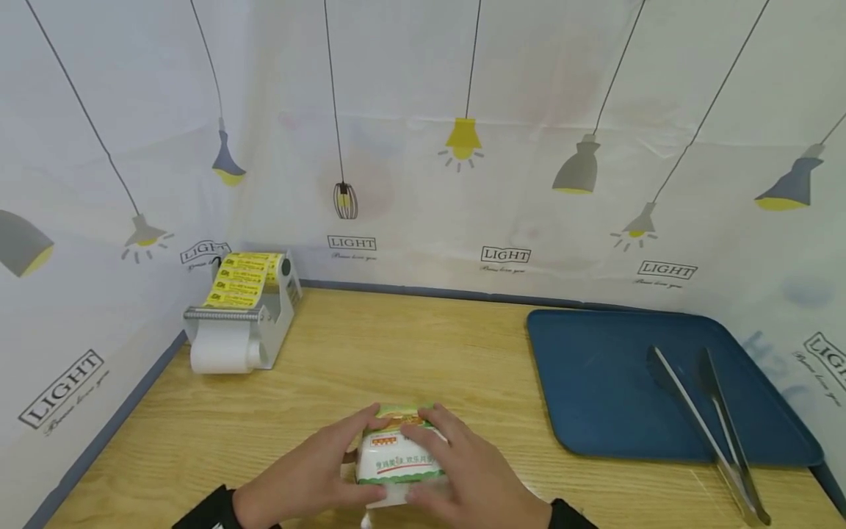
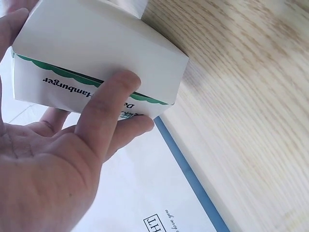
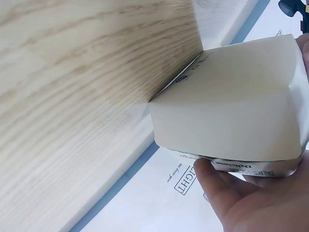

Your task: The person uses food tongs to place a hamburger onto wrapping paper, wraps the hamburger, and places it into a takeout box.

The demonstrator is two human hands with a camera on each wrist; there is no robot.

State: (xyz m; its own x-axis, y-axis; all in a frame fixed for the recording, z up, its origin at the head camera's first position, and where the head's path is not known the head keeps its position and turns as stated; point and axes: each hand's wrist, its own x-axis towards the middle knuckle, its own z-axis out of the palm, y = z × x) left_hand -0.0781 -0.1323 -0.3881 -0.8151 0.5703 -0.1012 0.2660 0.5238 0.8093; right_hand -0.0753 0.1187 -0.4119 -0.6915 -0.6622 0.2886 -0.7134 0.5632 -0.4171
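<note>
A white hamburger box (image 1: 399, 464) with green scalloped trim and printed lettering is at the front of the wooden table, held between both hands. My left hand (image 1: 311, 463) grips its left side, with fingertips over the top edge and the thumb at the near face. On the opposite side, my right hand (image 1: 485, 477) holds it with fingers spread across the printed top and the thumb low in front. In the left wrist view, the fingers (image 2: 108, 104) press a plain white panel of the box. The right wrist view shows another plain panel, with a fingertip at its green-edged border.
A label dispenser (image 1: 280, 330) with a roll of yellow labels (image 1: 238, 281) stands at the back left. On the right lies a blue tray (image 1: 595, 382), with metal tongs (image 1: 695, 420) resting across it and over its near edge. A lamp-printed sheet (image 1: 410, 169) encloses the table's back and sides.
</note>
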